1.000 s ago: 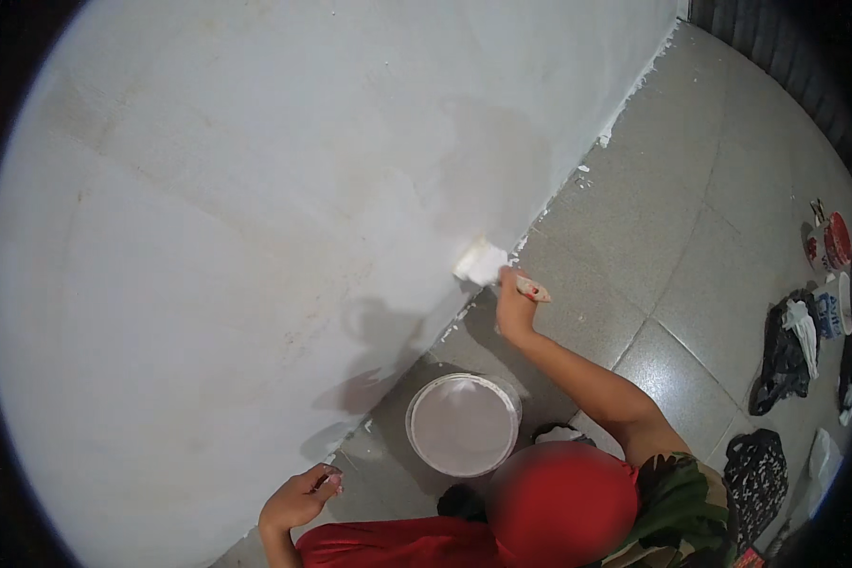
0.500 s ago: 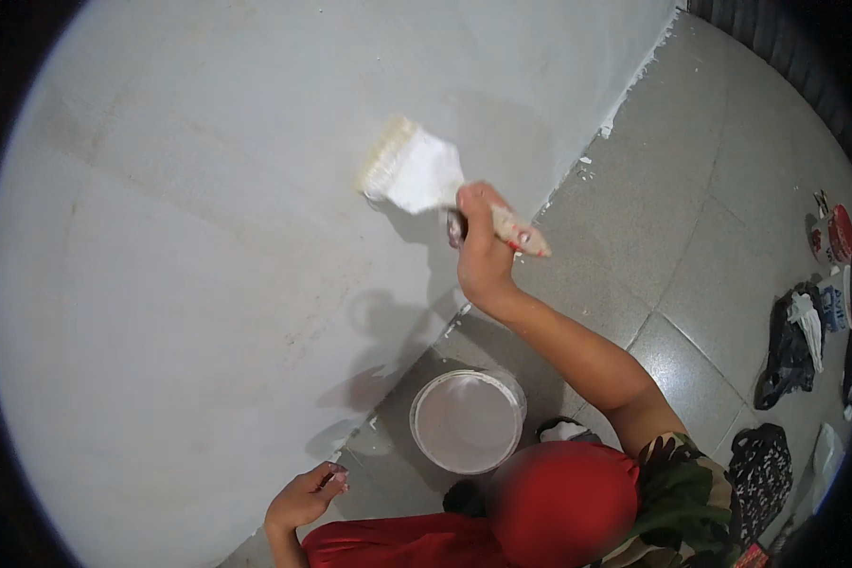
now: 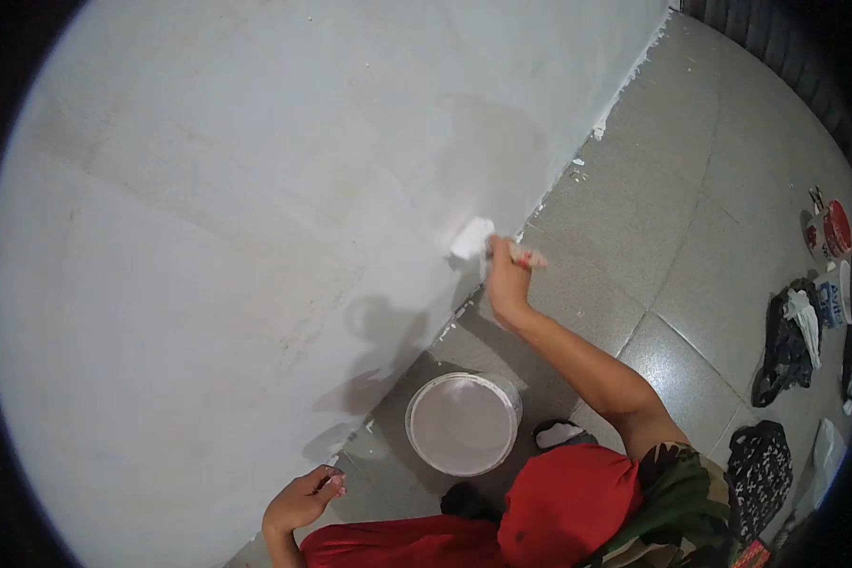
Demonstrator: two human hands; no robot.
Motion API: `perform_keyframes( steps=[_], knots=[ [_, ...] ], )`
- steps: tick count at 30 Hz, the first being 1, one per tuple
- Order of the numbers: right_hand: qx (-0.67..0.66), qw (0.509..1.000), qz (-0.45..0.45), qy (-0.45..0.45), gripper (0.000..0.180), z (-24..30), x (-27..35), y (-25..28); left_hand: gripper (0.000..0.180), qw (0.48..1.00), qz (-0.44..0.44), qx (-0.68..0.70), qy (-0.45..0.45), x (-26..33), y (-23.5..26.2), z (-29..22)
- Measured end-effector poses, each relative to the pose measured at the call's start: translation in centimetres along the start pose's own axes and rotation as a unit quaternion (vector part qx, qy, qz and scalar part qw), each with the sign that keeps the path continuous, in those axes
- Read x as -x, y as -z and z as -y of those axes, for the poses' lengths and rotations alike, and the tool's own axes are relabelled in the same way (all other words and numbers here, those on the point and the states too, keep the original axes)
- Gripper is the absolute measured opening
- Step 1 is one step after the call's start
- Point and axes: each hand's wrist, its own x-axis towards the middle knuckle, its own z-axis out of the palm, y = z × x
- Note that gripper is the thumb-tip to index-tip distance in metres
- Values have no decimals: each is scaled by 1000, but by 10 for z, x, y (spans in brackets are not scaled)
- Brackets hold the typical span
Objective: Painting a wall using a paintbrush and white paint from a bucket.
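Note:
My right hand (image 3: 509, 275) grips a wide paintbrush by its pale, red-spotted handle (image 3: 528, 256). Its white-coated head (image 3: 473, 238) lies against the grey-white wall (image 3: 208, 256), low down near the floor joint; motion smears the bristles. Below it, a round bucket (image 3: 463, 424) of pale, whitish paint stands on the floor close to the wall. My left hand (image 3: 300, 499) hovers by the wall's foot beside my red-clad leg, fingers loosely curled with a gap at the thumb. Paint stains mark its fingertips, and nothing shows in it.
Grey tiles (image 3: 625, 256) cover the floor, with white flecks along the wall's foot. At the right are a red-lidded tub (image 3: 836, 230), a white and blue tub (image 3: 832, 295), a black plastic bag (image 3: 774, 360) and a black patterned bag (image 3: 759, 469).
My right hand has brought the brush down and to the right along the wall, toward the floor joint. My left hand has hardly moved.

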Motion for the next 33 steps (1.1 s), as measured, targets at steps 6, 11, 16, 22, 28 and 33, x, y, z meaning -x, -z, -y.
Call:
perform_keyframes(
  steps=[6,11,16,22,28,33],
  knots=[
    [-295,941,164,-17,28,138,1,2,36,1000,15,-3,-1,0,2,1],
    [-173,973,147,39,24,69,-1,-3,35,999,12,-27,-26,-6,1,-11],
    [-53,997,47,-22,29,-61,-8,31,35,999,12,-47,3,-3,1,-11],
    [50,998,6,-31,28,-47,-22,24,35,999,9,-33,-5,-6,1,-8],
    [-239,957,158,-44,28,104,-21,17,34,1000,20,-10,-5,-6,1,-3],
    [-227,967,116,-9,28,68,-26,9,33,1000,15,-19,-3,-10,3,-1]
  ],
)
